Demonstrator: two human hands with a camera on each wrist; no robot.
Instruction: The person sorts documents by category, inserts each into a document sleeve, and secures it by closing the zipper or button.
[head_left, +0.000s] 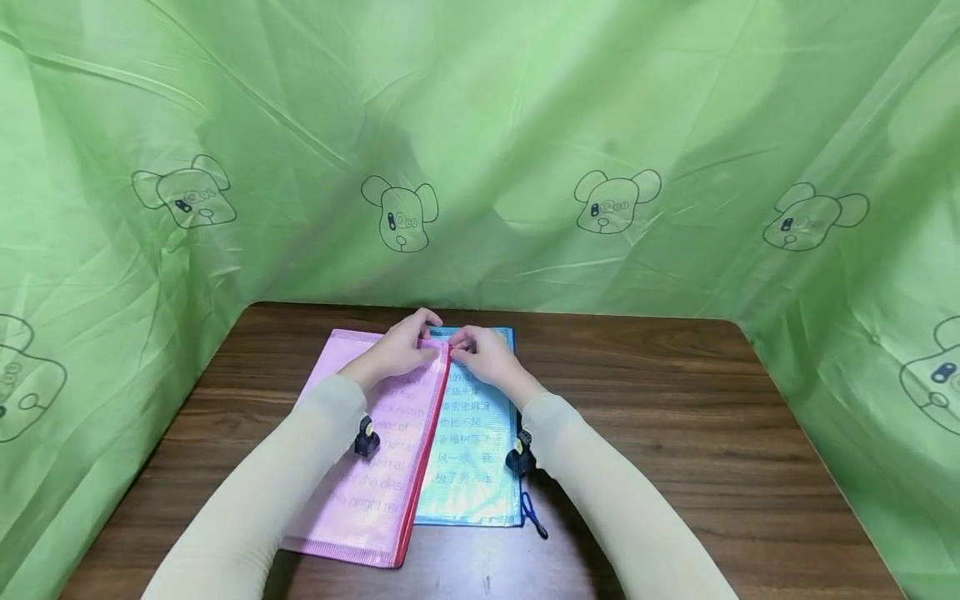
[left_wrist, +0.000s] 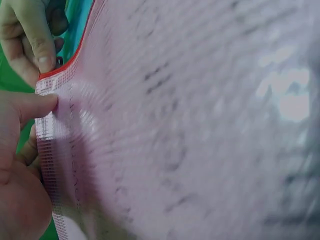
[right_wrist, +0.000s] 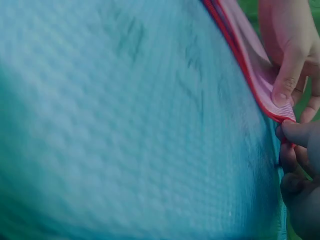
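Observation:
A pink mesh zip pouch [head_left: 352,529] with a red zipper edge [head_left: 422,467] overlaps the left part of a blue mesh zip pouch [head_left: 468,504]. Printed writing shows through both. My left hand [head_left: 401,350] pinches the pink pouch's far edge near its far right corner, its thumb on top in the left wrist view. Right beside it, my right hand [head_left: 486,357] pinches the corner at the far end of the red zipper. The right wrist view shows that corner raised between the fingertips [right_wrist: 296,131], over the blue pouch.
Both pouches are on a dark brown wooden table [head_left: 652,400]. From the blue pouch's near right corner trails a dark blue pull cord [head_left: 532,515]. A green curtain [head_left: 495,100] with printed bear heads surrounds the table's back and sides.

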